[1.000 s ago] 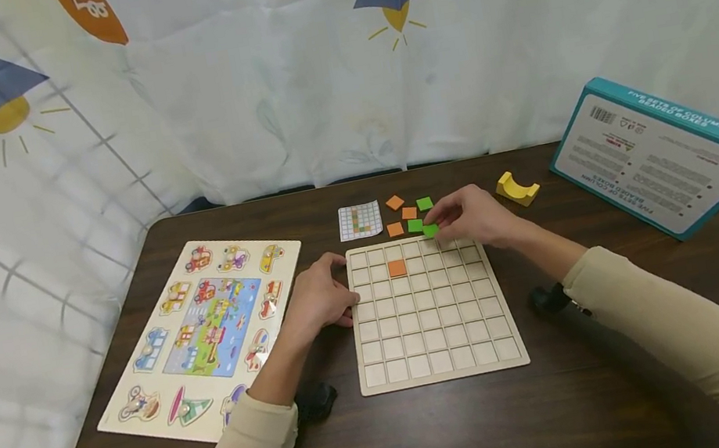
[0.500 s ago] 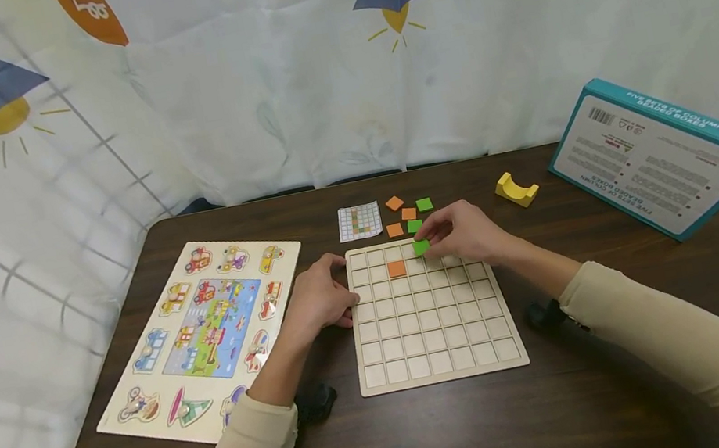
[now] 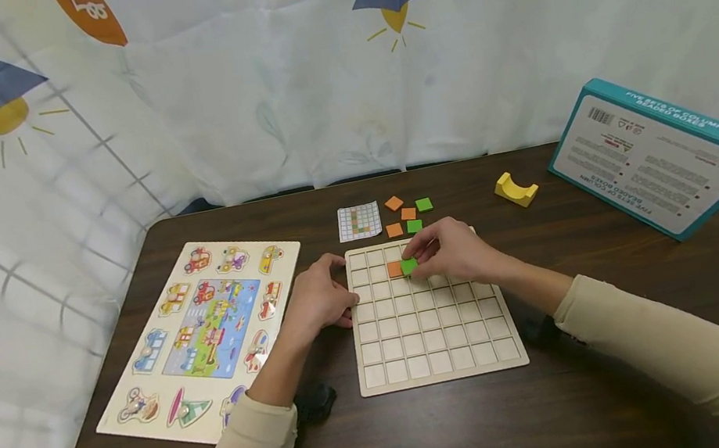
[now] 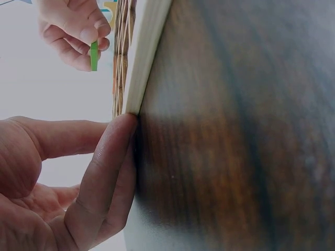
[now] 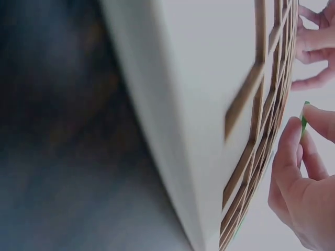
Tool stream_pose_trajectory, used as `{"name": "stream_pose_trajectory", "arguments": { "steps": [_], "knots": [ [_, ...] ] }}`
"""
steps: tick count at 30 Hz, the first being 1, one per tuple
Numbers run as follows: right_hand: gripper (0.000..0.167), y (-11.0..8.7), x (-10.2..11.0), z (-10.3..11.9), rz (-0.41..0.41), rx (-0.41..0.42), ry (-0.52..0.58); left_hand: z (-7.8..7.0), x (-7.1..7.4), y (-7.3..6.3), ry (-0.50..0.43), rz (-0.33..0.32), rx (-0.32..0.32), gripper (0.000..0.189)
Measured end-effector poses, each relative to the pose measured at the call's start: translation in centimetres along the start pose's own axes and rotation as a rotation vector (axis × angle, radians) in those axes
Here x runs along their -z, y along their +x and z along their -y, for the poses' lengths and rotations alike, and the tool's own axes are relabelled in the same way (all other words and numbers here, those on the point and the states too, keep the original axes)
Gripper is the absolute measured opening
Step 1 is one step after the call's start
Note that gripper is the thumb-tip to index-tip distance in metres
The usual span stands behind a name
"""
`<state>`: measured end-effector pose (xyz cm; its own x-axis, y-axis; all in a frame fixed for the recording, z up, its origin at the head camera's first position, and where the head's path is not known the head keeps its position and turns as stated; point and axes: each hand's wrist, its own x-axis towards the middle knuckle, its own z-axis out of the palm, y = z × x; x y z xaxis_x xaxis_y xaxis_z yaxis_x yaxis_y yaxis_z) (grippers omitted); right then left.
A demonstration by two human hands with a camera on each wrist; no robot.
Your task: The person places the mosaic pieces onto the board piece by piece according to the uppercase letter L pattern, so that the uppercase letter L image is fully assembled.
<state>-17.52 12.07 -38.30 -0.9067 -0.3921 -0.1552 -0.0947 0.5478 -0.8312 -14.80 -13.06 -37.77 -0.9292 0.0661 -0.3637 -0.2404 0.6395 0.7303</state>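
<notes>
Tile [image 3: 408,269], green and square, is pinched by one side in my right hand [image 3: 453,252], guessing so its other end sticks out over the grid board [image 3: 446,378], orange tile [image 3: 395,269] just left of my fingertips. My left hand [image 3: 318,298], fingers slightly spread, touches the board's edge, prob to steady it. Vehicle puzzle board [image 3: 158,429] crowds that hand's left; loose tiles [image 3: 414,226] sit beyond my right fingers, open cells [image 3: 430,321] this side.

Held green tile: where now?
Head view: the green tile is in the right grip above the far half of the grid board, just right of its orange tile.
</notes>
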Motion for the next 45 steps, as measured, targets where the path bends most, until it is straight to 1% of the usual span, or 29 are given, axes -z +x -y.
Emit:
{"name": "stream_pose_trajectory", "arguments": {
  "steps": [6,11,19,26,35,45],
  "knots": [
    [0.022,-0.1,-0.8,0.7,0.008,-0.011,-0.019,0.0,0.0,0.0,-0.012,-0.002,0.003,0.064],
    [0.021,-0.2,-1.0,1.0,0.008,0.004,-0.049,0.0,0.1,0.0,-0.008,-0.001,0.007,0.064],
    [0.022,-0.1,-1.3,1.4,0.038,0.019,-0.107,-0.1,0.1,0.0,-0.004,-0.003,0.0,0.063],
    [0.018,0.2,-1.7,1.9,0.061,0.019,-0.165,0.0,0.1,-0.1,-0.023,0.004,0.001,0.065],
    [0.017,0.4,-2.2,2.0,0.065,0.023,-0.208,-0.1,0.1,-0.1,-0.007,0.001,0.007,0.064],
    [0.019,0.2,-2.5,2.3,0.06,0.018,-0.239,0.0,0.0,-0.1,0.005,0.001,0.002,0.062]
  ]
}}
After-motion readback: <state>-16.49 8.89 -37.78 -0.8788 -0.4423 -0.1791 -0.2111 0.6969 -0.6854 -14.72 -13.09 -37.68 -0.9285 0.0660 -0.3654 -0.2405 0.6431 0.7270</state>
